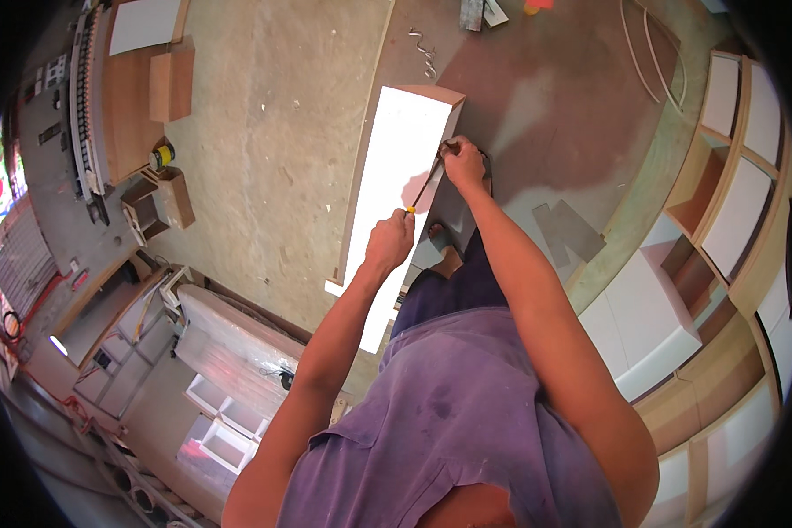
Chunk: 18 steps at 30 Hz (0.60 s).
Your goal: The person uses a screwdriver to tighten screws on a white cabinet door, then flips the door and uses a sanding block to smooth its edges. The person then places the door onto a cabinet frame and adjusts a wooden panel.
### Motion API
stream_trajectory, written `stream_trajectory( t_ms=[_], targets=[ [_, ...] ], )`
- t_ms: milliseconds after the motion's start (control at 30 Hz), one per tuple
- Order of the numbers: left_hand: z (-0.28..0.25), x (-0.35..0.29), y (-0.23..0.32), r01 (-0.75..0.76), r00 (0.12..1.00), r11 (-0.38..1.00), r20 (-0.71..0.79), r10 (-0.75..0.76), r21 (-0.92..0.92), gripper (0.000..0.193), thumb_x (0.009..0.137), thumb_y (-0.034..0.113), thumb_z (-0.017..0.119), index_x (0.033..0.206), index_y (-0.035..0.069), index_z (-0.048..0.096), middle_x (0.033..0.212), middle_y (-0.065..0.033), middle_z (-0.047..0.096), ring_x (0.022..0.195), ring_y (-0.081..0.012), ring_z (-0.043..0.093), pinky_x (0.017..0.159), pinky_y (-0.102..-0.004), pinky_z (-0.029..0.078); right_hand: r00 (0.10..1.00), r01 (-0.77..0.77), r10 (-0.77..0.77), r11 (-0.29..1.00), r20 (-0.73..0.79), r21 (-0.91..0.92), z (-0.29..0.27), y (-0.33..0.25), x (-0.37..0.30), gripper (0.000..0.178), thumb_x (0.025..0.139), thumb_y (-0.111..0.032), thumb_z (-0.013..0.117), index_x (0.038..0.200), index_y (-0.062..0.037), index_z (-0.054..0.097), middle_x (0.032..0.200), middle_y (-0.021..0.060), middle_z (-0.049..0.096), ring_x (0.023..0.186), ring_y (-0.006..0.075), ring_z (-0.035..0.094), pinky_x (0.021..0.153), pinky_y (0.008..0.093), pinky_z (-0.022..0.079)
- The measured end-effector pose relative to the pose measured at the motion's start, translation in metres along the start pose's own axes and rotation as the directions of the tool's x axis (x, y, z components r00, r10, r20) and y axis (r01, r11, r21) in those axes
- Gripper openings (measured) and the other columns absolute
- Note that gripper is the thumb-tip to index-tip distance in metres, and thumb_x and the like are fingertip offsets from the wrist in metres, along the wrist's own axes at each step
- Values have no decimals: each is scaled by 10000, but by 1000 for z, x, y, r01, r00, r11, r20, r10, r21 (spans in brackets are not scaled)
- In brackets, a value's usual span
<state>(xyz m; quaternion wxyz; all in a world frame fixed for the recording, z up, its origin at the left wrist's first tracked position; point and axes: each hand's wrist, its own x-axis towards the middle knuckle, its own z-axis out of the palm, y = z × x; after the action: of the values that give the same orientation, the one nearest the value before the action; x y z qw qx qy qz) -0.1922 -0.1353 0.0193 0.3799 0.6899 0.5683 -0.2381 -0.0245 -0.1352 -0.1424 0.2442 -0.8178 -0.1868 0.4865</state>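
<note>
My left hand is closed round the handle of what looks like a screwdriver, with a yellow collar and a thin dark shaft. The shaft slants up and right over a long white panel piece, which has a brown wooden end. Its tip runs to the fingers of my right hand. These fingers are pinched at the piece's right edge, on a small dark part too covered to name. A hand shadow falls on the white face.
Wood shelving with white fronts lines the right side. Grey strips lie on the floor by my leg, and curled metal lies farther off. Cardboard boxes stand at left, above a plastic-wrapped stack. My sandalled foot is beside the piece.
</note>
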Motion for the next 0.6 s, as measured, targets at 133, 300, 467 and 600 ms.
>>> stream_trajectory(
  t_ms=[133, 300, 467, 600],
  targets=[
    [12, 18, 3, -5, 1000, 1000, 4, 5, -28, 392, 1036, 338, 420, 1054, -18, 582, 818, -311, 658, 806, -494, 646, 743, -568, 501, 998, -61, 62, 998, -26, 28, 10, 9, 22, 247, 857, -360, 666, 1022, -179, 700, 1088, 53, 727, 1079, 336, 653, 934, 589, 416],
    [14, 39, 2, -71, 997, 997, -28, 71, -5, 423, 1035, 356, 407, 1051, -29, 580, 814, -317, 656, 825, -502, 645, 764, -575, 499, 994, -91, 93, 995, 53, -38, 2, 17, 51, 243, 855, -365, 664, 1017, -187, 702, 1109, 37, 724, 1130, 331, 636, 1034, 738, 229],
    [8, -13, -11, 26, 999, 998, -25, -28, -51, 402, 1027, 347, 442, 1017, -29, 583, 802, -313, 655, 799, -500, 643, 743, -576, 492, 998, 50, -46, 988, 34, -147, 6, 8, -6, 265, 852, -375, 675, 1041, -192, 704, 1110, 47, 725, 1146, 336, 632, 1058, 736, 230],
    [18, -18, -24, -6, 1000, 1000, -20, 6, -25, 382, 1029, 340, 433, 1025, -10, 587, 806, -311, 658, 794, -500, 643, 736, -581, 490, 1000, -24, 24, 1000, 17, 0, 12, 13, -10, 243, 836, -341, 678, 1017, -184, 711, 1108, 70, 724, 1153, 354, 624, 1072, 719, 237]
  ],
)
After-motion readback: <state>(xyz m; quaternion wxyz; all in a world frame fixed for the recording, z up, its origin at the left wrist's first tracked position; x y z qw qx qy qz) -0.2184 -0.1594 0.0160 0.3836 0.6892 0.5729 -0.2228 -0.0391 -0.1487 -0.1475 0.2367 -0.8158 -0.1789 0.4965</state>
